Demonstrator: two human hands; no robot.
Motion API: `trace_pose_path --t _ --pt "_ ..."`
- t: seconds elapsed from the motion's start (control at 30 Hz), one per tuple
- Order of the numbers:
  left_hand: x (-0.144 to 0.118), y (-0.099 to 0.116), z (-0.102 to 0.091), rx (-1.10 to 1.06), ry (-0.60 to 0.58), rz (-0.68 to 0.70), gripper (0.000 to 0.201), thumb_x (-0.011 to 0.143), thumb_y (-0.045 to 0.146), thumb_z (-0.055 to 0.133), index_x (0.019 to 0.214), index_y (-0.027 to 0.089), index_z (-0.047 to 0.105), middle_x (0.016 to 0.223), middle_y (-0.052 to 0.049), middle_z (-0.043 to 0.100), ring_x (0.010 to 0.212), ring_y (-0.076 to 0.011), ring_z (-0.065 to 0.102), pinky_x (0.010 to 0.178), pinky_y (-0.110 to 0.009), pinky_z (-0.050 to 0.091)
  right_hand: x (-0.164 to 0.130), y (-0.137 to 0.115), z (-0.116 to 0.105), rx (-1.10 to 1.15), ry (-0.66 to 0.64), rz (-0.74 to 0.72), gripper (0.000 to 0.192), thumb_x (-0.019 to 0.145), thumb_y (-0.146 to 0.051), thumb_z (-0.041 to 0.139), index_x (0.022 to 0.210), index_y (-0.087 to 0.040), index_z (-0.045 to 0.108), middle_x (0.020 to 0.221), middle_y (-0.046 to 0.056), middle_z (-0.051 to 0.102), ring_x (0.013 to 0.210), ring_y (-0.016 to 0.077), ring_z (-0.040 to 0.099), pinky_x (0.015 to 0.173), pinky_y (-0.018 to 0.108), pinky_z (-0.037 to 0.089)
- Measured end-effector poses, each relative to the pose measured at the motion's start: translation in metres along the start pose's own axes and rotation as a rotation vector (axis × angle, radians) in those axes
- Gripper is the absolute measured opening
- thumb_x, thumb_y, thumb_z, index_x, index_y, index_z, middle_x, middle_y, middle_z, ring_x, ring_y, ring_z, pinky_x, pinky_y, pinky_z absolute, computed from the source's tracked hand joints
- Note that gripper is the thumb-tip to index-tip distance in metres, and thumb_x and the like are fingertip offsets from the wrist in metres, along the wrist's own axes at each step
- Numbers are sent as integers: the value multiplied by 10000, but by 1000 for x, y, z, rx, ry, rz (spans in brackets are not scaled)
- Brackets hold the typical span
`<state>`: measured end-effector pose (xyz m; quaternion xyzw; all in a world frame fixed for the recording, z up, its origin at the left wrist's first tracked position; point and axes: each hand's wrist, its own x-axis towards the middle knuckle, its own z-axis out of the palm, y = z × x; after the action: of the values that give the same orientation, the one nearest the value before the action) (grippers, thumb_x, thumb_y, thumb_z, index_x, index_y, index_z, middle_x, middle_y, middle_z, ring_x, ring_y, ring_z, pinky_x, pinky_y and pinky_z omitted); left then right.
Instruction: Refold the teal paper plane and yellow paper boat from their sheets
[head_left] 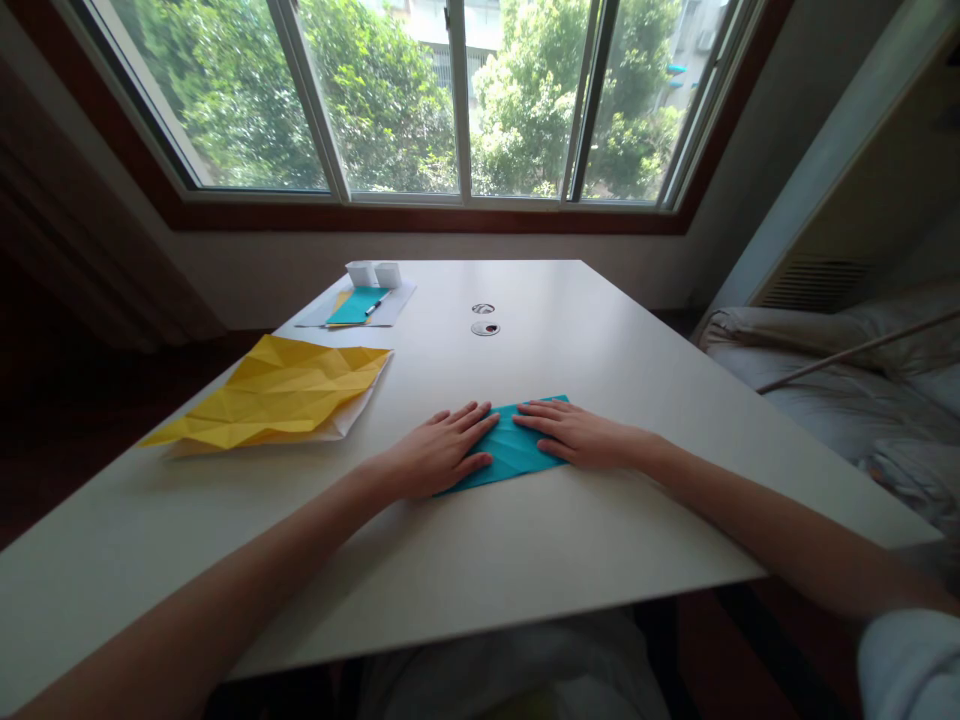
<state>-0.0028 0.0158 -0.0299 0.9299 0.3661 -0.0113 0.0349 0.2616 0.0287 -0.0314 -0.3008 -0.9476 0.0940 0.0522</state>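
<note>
A blue sheet of folded paper [514,448] lies flat near the front of the white table, with crease lines across its face. My left hand [442,450] rests on its left end, palm down and fingers spread. On the right end lies my right hand [574,430], also flat with its fingers stretched out toward the left. Neither hand grips the paper; both only touch it from above. Parts of the paper's two ends are hidden under my hands.
Left of my hands lies a large creased yellow sheet [285,390] with white paper under it. Farther back are blue paper [356,305], a pen [376,304] and small white boxes [388,274]. Two round pieces [485,328] lie mid-table. The table's front edge [495,628] is close.
</note>
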Motion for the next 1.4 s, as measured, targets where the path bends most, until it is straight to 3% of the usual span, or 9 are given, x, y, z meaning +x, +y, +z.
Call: trace_pose_path --t 0.13,0.27,0.37,0.5,0.6,0.73,1.03,1.17,1.4 --pt "-5 -9 -3 -81 -143 -26 745 861 625 256 1444 234 7 1507 -89 54 1384 -250 66 1079 -468 127 -1 2 0 70 -87 110 725 850 -580 390 1443 -237 152 1503 93 136 1370 292 144 1100 505 121" --pt "-14 -19 -12 -99 -245 -70 944 756 704 395 1438 219 -41 1500 -121 8 1379 -305 24 1060 -517 131 -4 9 -2 96 -108 93 906 747 -651 497 1447 -235 100 1504 109 108 1371 303 131 1106 504 78" --pt "-23 -31 -17 -95 -267 -97 1027 689 726 468 1439 235 -31 1499 -133 -10 1372 -340 11 1048 -546 130 -9 14 -5 68 -87 76 967 691 -662 558 1446 -226 138 1501 124 133 1367 314 143 1107 479 122" --pt "-28 -44 -18 -74 -243 -115 1081 639 732 519 1444 227 2 1501 -151 30 1370 -350 15 1049 -551 127 -15 17 -14 -37 0 40 795 740 -624 538 1396 -232 316 1460 117 288 1291 311 337 1041 451 296" --pt "-27 -46 -19 -57 -192 -121 1062 645 732 512 1448 210 54 1504 -151 97 1370 -343 72 1060 -519 147 -16 18 -20 -89 78 -34 627 795 -556 519 1316 -216 441 1342 119 467 1168 277 486 966 419 387" --pt "-25 -38 -26 -34 -43 -102 969 613 719 563 1400 219 295 1420 -140 318 1297 -348 268 1039 -465 254 -15 20 -20 -85 119 -91 499 843 -466 503 1263 -196 498 1178 121 596 1053 243 567 920 386 423" --pt "-22 -23 -33 -62 106 67 525 727 539 592 1149 228 599 1063 -100 619 954 -232 587 849 -310 441 -15 25 -15 -41 97 -18 509 839 -483 494 1271 -213 497 1272 116 530 1147 256 506 953 378 412" --pt "-21 -21 -34 45 199 144 265 815 350 507 985 216 659 873 -64 667 813 -190 615 768 -295 455 -16 27 -19 17 79 -14 527 811 -505 526 1245 -207 508 1261 112 528 1154 239 499 956 350 409" --pt "-21 -19 -36 196 407 181 224 873 228 418 886 196 639 800 -56 663 742 -161 606 760 -306 449 -12 25 -16 -56 214 -55 490 812 -490 533 1195 -184 528 1086 123 624 984 249 581 870 397 442"
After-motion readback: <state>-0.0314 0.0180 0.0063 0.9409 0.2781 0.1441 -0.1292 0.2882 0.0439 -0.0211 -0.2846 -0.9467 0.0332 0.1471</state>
